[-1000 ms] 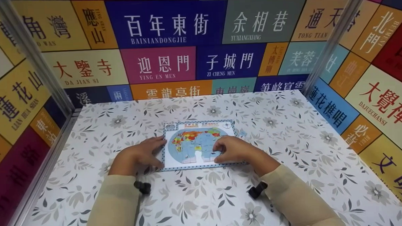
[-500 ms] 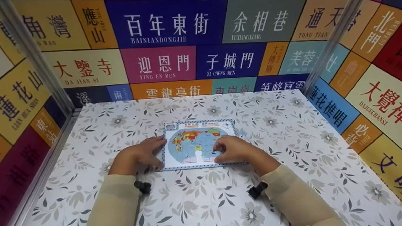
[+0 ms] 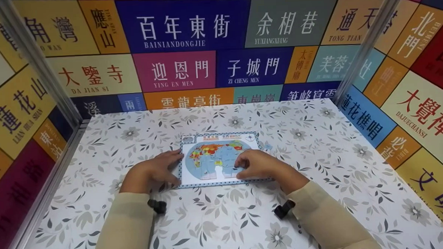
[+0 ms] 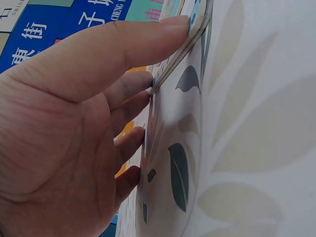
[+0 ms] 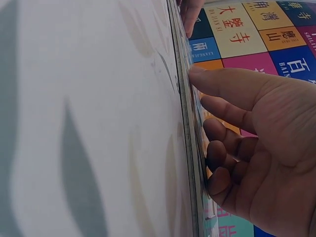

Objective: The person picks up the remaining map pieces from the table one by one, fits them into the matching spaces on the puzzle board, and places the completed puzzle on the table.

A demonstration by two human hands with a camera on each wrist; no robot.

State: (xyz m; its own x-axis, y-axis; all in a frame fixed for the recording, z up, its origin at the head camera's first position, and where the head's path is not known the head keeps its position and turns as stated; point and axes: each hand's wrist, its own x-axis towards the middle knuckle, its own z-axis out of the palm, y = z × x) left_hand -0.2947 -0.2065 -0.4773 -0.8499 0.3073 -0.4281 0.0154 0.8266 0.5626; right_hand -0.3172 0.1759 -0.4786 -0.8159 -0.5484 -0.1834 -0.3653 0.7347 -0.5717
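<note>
A world map jigsaw puzzle (image 3: 207, 162) with a blue dotted border lies flat on the table. Near its lower middle, a white gap shows among the blue pieces. My left hand (image 3: 158, 168) rests at the left side, its thumb on the near corner and its fingers, fairly straight, along the edge. Over the right part of the map, my right hand (image 3: 258, 164) touches the pieces with thumb and bent fingertips. In the right wrist view the thumb and index finger stand apart, and no lifted piece shows between them. That hand hides the map's right part.
A pale blue piece (image 3: 268, 147) shows just past the puzzle's right edge, partly behind my right hand. White floral cloth (image 3: 218, 222) covers the table. Panels with colourful lettering (image 3: 183, 25) stand behind and on both sides, joined by metal posts (image 3: 43, 65).
</note>
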